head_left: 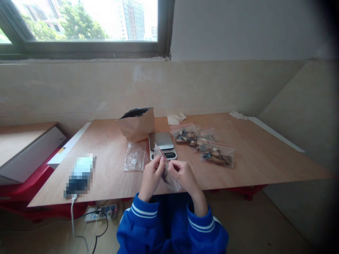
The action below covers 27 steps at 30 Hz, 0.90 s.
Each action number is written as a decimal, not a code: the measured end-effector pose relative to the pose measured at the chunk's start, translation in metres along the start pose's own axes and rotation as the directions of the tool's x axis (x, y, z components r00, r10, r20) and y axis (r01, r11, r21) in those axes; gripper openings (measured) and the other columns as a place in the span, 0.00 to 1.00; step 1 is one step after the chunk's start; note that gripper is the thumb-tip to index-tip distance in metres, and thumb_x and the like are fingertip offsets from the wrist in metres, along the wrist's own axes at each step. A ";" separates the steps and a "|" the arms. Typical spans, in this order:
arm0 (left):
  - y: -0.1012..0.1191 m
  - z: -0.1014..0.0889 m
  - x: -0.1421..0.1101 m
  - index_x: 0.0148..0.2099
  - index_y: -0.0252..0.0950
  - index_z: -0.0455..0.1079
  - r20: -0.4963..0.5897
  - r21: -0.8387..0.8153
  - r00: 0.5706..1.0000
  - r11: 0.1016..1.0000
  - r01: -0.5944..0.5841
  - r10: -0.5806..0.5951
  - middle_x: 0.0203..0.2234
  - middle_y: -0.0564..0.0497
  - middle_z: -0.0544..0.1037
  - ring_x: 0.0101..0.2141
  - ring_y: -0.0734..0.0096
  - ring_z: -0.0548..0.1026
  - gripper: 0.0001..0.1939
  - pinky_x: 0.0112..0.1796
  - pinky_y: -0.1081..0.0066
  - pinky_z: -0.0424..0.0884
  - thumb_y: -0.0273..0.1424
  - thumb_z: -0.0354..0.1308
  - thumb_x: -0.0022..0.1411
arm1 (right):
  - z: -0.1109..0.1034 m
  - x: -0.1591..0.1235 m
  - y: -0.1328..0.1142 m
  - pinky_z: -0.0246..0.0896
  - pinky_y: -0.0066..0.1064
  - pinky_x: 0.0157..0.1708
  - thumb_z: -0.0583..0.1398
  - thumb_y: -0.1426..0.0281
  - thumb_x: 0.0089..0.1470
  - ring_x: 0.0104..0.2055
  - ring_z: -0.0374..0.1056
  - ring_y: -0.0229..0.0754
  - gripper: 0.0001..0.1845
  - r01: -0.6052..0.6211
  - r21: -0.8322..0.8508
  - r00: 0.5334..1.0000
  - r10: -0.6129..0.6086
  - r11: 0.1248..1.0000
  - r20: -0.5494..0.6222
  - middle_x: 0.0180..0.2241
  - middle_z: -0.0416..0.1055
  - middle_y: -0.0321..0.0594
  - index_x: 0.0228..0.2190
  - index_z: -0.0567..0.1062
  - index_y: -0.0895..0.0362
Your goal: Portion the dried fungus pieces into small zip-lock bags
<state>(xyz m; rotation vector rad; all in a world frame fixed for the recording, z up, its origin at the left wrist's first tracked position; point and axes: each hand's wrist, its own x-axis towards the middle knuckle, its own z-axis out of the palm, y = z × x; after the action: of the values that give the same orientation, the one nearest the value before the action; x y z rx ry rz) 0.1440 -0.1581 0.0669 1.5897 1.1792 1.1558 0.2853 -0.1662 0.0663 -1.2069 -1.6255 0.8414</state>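
Note:
A clear zip bag (173,184) with a red seal strip hangs between my hands at the table's front edge, with dark brown pieces inside. My left hand (153,173) pinches its seal from the left, and my right hand (184,174) pinches the same strip from the right. Both hands are closed at the fingertips. Just beyond them sits a kitchen scale (162,140) with a bare metal plate; the bag covers part of its display panel. An open kraft paper pouch (139,127) stands behind and left of the scale. Its contents are mostly hidden.
Right of the scale lie several filled zip bags (218,155) of brown dried pieces. Left of it is a flat clear bag (134,157). A phone (81,176) with a white cable rests near the front left edge. Crumpled tissue (179,118) lies by the wall.

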 end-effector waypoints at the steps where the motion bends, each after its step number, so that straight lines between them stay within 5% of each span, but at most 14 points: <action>1: -0.001 -0.003 0.000 0.27 0.37 0.57 -0.035 0.006 0.999 1.000 0.007 -0.007 0.19 0.57 0.59 0.22 0.76 0.59 0.18 0.26 0.74 0.55 0.42 0.47 0.66 | -0.003 0.001 0.005 0.43 0.26 0.22 0.54 0.66 0.56 0.21 0.53 0.32 0.18 -0.007 -0.016 0.997 0.005 1.000 -0.082 0.16 0.55 0.29 0.18 0.59 0.56; 4: -0.002 -0.016 -0.001 0.25 0.38 0.54 -0.155 0.017 0.988 1.000 0.024 -0.021 0.17 0.58 0.57 0.21 0.77 0.58 0.19 0.24 0.74 0.54 0.42 0.48 0.65 | -0.017 0.001 0.020 0.43 0.26 0.22 0.54 0.62 0.57 0.21 0.48 0.31 0.20 -0.045 -0.003 0.928 0.041 0.999 -0.369 0.16 0.50 0.27 0.18 0.56 0.55; 6: -0.002 -0.023 -0.002 0.24 0.37 0.54 -0.162 0.027 0.987 0.999 0.024 -0.019 0.16 0.58 0.57 0.20 0.77 0.58 0.21 0.24 0.75 0.55 0.43 0.51 0.63 | -0.025 -0.001 0.023 0.44 0.25 0.21 0.54 0.57 0.58 0.20 0.47 0.32 0.22 -0.050 0.070 0.897 0.076 0.996 -0.436 0.17 0.49 0.27 0.19 0.56 0.54; 10: -0.006 -0.021 -0.001 0.23 0.36 0.57 -0.152 -0.217 0.984 0.975 0.054 -0.088 0.16 0.57 0.61 0.21 0.76 0.62 0.24 0.26 0.75 0.60 0.48 0.50 0.63 | -0.023 -0.003 0.008 0.48 0.25 0.18 0.51 0.50 0.59 0.17 0.50 0.32 0.25 -0.010 0.299 0.932 0.117 0.954 -0.343 0.16 0.52 0.27 0.20 0.57 0.53; 14: -0.020 -0.003 0.002 0.27 0.36 0.64 -0.124 -0.562 0.958 0.814 0.145 -0.257 0.23 0.52 0.70 0.26 0.71 0.70 0.27 0.29 0.72 0.67 0.54 0.44 0.62 | -0.004 -0.002 -0.014 0.53 0.26 0.20 0.49 0.49 0.60 0.18 0.53 0.34 0.25 0.050 0.392 0.923 0.106 0.919 -0.369 0.18 0.57 0.30 0.21 0.59 0.53; 18: -0.030 0.016 0.004 0.47 0.37 0.71 0.040 -0.738 0.940 0.624 0.257 -0.339 0.41 0.46 0.78 0.41 0.64 0.75 0.26 0.39 0.67 0.71 0.53 0.49 0.61 | 0.010 0.001 -0.015 0.58 0.29 0.26 0.46 0.50 0.61 0.23 0.58 0.37 0.25 0.037 0.365 0.942 0.090 0.930 -0.324 0.19 0.59 0.33 0.21 0.58 0.53; 22: -0.030 0.023 0.004 0.53 0.36 0.69 0.062 -0.838 0.931 0.488 0.244 -0.360 0.42 0.44 0.78 0.42 0.60 0.76 0.29 0.42 0.62 0.72 0.52 0.49 0.61 | 0.016 0.005 -0.002 0.60 0.29 0.28 0.46 0.52 0.62 0.25 0.62 0.38 0.22 -0.025 0.210 0.992 0.050 0.977 -0.114 0.22 0.63 0.34 0.25 0.62 0.53; 24: -0.031 0.020 0.004 0.54 0.36 0.68 0.005 -0.849 0.926 0.488 0.204 -0.377 0.40 0.45 0.79 0.41 0.62 0.77 0.28 0.43 0.63 0.72 0.51 0.49 0.62 | 0.016 0.006 0.000 0.63 0.31 0.33 0.51 0.54 0.61 0.31 0.66 0.40 0.17 -0.009 0.112 0.987 0.027 0.994 -0.158 0.30 0.69 0.38 0.33 0.66 0.54; 27: -0.034 0.015 0.005 0.57 0.36 0.66 -0.017 -0.828 0.918 0.520 0.209 -0.396 0.36 0.46 0.80 0.40 0.62 0.78 0.30 0.44 0.63 0.73 0.51 0.47 0.63 | 0.012 0.006 -0.004 0.66 0.35 0.43 0.56 0.58 0.58 0.42 0.68 0.43 0.15 0.059 0.071 0.924 -0.028 0.996 -0.382 0.42 0.69 0.45 0.42 0.67 0.55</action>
<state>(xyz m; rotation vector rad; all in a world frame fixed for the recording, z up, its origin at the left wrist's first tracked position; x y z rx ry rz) 0.1518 -0.1472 0.0319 0.5158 0.7811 1.3586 0.2721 -0.1617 0.0677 -1.1878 -1.2842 0.5929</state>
